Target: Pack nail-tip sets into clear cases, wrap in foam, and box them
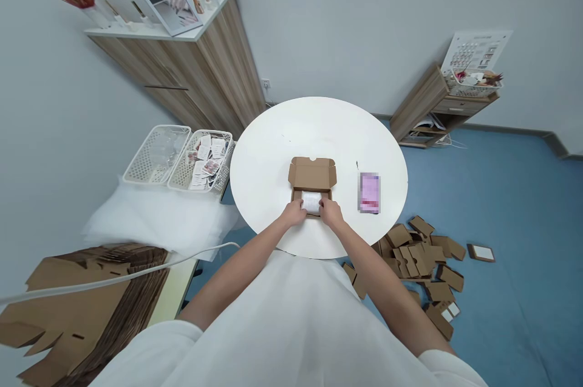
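An open brown cardboard mailer box (312, 174) lies on the round white table, its lid folded back away from me. Inside its tray sits a white wrapped bundle (311, 201), perhaps in bubble or foam wrap. My left hand (294, 213) is closed at the bundle's left end, its fingers reaching over the box's side. At the right end my right hand (331, 213) grips in the same way, fingertips on the wrap. What the wrapping holds is hidden. To the right of the box lies a flat pinkish-purple rectangle (369, 192), blurred by pixels.
At left stand two white baskets, one with clear packets (164, 153), one with printed cards (207, 162). White foam sheets (155, 217) and flattened cardboard (86, 302) lie nearer. Folded boxes (416, 259) are piled on the blue floor at right. A white cable (136, 274) crosses at left.
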A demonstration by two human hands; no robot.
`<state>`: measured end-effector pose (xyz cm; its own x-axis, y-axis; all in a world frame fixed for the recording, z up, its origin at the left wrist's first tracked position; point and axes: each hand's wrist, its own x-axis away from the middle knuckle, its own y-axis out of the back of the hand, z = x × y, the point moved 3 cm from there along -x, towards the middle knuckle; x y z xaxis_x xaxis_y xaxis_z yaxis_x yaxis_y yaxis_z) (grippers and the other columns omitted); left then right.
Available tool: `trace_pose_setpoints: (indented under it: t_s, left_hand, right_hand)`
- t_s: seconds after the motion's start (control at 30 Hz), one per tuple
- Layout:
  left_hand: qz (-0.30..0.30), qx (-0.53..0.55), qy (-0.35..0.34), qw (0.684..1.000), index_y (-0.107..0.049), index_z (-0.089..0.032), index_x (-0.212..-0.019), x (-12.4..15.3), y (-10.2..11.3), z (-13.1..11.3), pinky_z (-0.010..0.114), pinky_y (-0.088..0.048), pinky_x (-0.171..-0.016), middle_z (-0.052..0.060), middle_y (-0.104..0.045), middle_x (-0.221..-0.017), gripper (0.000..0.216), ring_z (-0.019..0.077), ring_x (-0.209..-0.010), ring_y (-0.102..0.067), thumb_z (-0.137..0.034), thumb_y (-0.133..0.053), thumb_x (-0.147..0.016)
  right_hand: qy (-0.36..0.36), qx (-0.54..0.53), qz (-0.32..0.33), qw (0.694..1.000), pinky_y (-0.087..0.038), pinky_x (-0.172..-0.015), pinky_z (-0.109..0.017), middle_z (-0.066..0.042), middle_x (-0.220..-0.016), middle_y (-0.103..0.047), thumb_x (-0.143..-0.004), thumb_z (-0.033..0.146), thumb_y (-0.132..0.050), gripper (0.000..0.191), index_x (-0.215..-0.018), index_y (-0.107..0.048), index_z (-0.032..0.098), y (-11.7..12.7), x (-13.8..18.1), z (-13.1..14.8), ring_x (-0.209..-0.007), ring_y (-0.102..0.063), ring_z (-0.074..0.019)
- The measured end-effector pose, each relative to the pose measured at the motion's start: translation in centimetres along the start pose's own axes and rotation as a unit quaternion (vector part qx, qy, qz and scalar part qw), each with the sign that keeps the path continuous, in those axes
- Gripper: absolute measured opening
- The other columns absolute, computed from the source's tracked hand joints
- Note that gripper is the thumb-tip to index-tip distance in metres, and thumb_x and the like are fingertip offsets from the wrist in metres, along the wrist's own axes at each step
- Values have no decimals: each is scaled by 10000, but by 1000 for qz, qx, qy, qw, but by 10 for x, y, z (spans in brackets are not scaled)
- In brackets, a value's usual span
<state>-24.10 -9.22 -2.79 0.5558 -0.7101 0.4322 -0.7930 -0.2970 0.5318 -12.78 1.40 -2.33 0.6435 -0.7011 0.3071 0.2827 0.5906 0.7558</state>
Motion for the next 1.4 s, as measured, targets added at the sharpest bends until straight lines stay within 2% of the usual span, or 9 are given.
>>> trace_pose_setpoints:
  t_s: [0.17, 0.27, 0.37, 0.5, 0.67, 0.87, 0.97, 1.13, 1.4]
  left_hand:
    - [-23, 61, -27, 998, -601, -190, -982, 6, 15, -3, 322, -422, -834, 80, -648, -1018, 316, 234, -968, -581, -232, -576, -670]
    - [-103, 106, -38, 988, -592, -188, -1002, 5, 33, 4, 333, -415, -866, 91, -625, -1074, 304, 222, -1002, -568, -302, -564, -722]
    - [-160, 166, 7, 973, -584, -164, -1001, -3, 50, 15, 351, -409, -883, 119, -608, -1097, 359, 223, -1018, -562, -425, -527, -761]
    - [-97, 289, 89, 948, -501, -144, -1133, -23, 62, 20, 336, -422, -874, 154, -500, -1251, 572, 229, -1113, -509, -590, -389, -793]
    - [-25, 361, 132, 923, -379, -112, -1269, -49, 70, 3, 327, -417, -892, 184, -385, -1348, 762, 248, -1176, -456, -682, -237, -783]
    - [2, 346, 138, 928, -359, -114, -1296, -64, 67, -9, 345, -396, -913, 181, -414, -1329, 827, 266, -1164, -464, -721, -222, -752]
    - [12, 356, 125, 926, -394, -102, -1269, -66, 64, -13, 348, -404, -898, 185, -464, -1286, 826, 262, -1127, -498, -723, -223, -751]
    - [6, 370, 75, 926, -389, -106, -1281, -68, 71, -25, 359, -372, -932, 169, -427, -1322, 801, 258, -1179, -451, -696, -180, -781]
    - [17, 325, -6, 946, -436, -176, -1263, -50, 76, -27, 385, -333, -962, 92, -398, -1360, 744, 252, -1256, -344, -667, -116, -806]
  right_hand:
    - [36, -65, -16, 997, -429, -686, -304, -43, -845, -650, -750, 184, -459, 196, -883, -597, 223, 22, 10, -1, -790, -591, -191]
    - [30, -149, -17, 988, -449, -675, -298, -20, -825, -647, -772, 251, -424, 199, -860, -599, 220, 33, 13, -8, -733, -590, -165]
    - [-2, -221, -59, 974, -460, -707, -301, -28, -891, -645, -758, 321, -452, 220, -886, -590, 206, 41, 8, -20, -751, -587, -156]
    - [-64, -309, -103, 943, -456, -754, -301, -62, -1012, -620, -710, 411, -526, 340, -966, -573, 192, 48, -12, -36, -881, -569, -174]
    - [-139, -386, -32, 911, -459, -712, -275, -53, -1105, -582, -704, 488, -534, 368, -957, -575, 224, 62, -44, -37, -946, -550, -186]
    - [-192, -421, 52, 885, -446, -726, -288, -38, -1079, -597, -762, 576, -417, 415, -980, -551, 249, 63, -69, -19, -926, -560, -170]
    - [-184, -430, 73, 881, -444, -734, -296, -24, -1027, -619, -774, 588, -382, 422, -975, -556, 261, 58, -77, -10, -885, -570, -164]
    - [-129, -457, 39, 879, -437, -777, -299, 0, -1067, -604, -752, 554, -441, 377, -977, -561, 276, 64, -81, 1, -929, -557, -166]
    - [-28, -453, 60, 889, -368, -938, -344, 31, -1222, -520, -771, 393, -425, 402, -1158, -514, 327, 74, -47, 3, -1126, -466, -170]
